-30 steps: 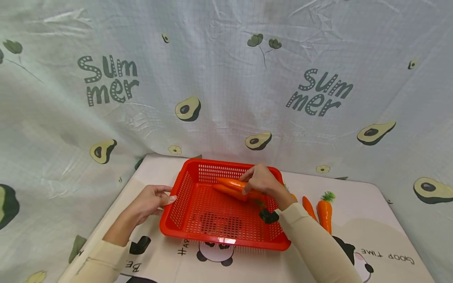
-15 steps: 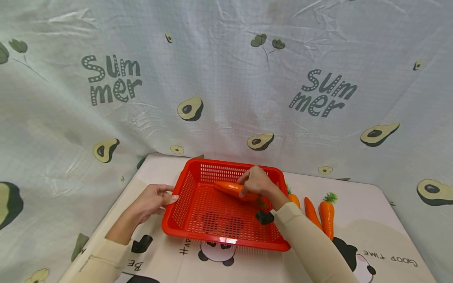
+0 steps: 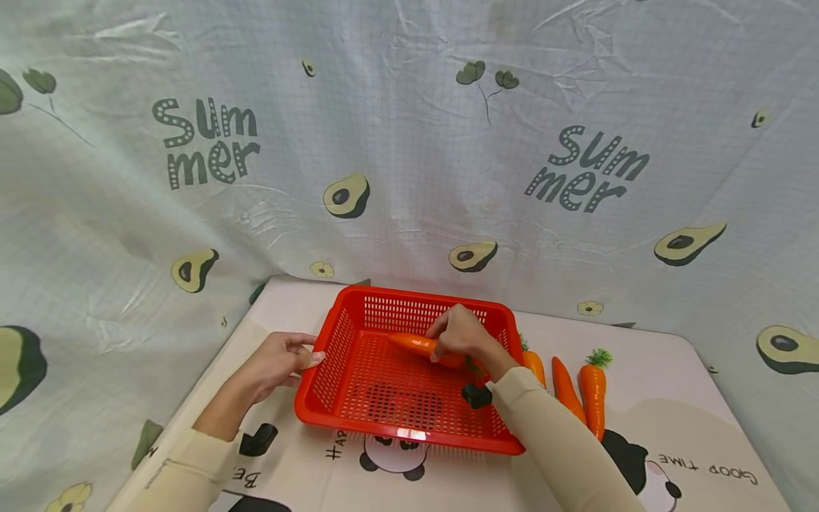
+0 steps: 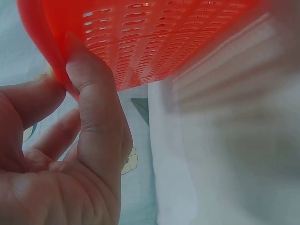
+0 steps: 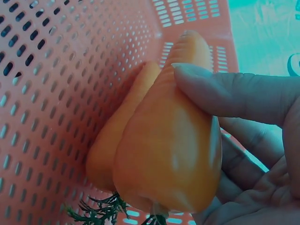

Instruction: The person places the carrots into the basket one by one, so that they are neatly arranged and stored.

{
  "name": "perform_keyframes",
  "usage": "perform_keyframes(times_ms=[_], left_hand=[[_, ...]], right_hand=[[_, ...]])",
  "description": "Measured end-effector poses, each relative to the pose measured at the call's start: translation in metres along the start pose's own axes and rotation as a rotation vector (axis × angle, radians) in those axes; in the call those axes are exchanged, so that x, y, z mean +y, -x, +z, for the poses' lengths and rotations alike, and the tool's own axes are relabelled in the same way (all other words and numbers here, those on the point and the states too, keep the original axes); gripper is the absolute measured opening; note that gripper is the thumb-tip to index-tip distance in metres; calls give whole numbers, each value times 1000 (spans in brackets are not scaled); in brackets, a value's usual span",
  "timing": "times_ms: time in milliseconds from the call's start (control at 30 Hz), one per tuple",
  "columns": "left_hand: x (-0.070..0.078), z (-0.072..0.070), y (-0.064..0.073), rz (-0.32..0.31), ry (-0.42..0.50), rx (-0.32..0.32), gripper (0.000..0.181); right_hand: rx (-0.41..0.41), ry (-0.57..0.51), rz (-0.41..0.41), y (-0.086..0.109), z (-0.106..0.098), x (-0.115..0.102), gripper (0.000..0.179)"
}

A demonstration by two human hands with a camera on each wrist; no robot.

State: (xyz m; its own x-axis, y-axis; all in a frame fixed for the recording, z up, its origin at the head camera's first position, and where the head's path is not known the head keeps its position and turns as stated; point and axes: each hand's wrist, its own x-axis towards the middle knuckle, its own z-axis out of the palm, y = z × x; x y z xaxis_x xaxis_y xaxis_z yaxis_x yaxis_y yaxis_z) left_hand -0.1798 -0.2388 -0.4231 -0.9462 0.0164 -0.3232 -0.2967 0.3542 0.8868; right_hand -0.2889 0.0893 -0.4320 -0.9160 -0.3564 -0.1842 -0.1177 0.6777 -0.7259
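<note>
Holding a carrot (image 5: pixel 164 154) between bent thumb and fingers, the right hand (image 3: pixel 462 334) is inside the red perforated basket (image 3: pixel 358 429), near its right end. A second carrot (image 5: pixel 105 152) lies just beside the held one in the basket; whether the two touch is unclear. The left hand (image 3: pixel 278 363) pinches the basket's left rim, its fingers closed on the edge. Three more carrots (image 3: pixel 593 398) lie on the bench (image 3: pixel 646 363) to the right, partly hidden by the basket and sleeve (image 3: pixel 557 434).
</note>
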Motion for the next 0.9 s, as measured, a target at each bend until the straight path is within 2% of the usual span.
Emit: perform_keyframes(times_ms=[300, 567, 900], left_hand=[[-1, 1, -2, 0, 9, 1, 56], [-3, 0, -2, -6, 3, 2, 56], [-3, -2, -1, 5, 9, -8, 54]], right_hand=[[19, 21, -6, -4, 1, 1, 28], [33, 0, -31, -8, 5, 4, 37], [27, 28, -34, -7, 8, 2, 34]])
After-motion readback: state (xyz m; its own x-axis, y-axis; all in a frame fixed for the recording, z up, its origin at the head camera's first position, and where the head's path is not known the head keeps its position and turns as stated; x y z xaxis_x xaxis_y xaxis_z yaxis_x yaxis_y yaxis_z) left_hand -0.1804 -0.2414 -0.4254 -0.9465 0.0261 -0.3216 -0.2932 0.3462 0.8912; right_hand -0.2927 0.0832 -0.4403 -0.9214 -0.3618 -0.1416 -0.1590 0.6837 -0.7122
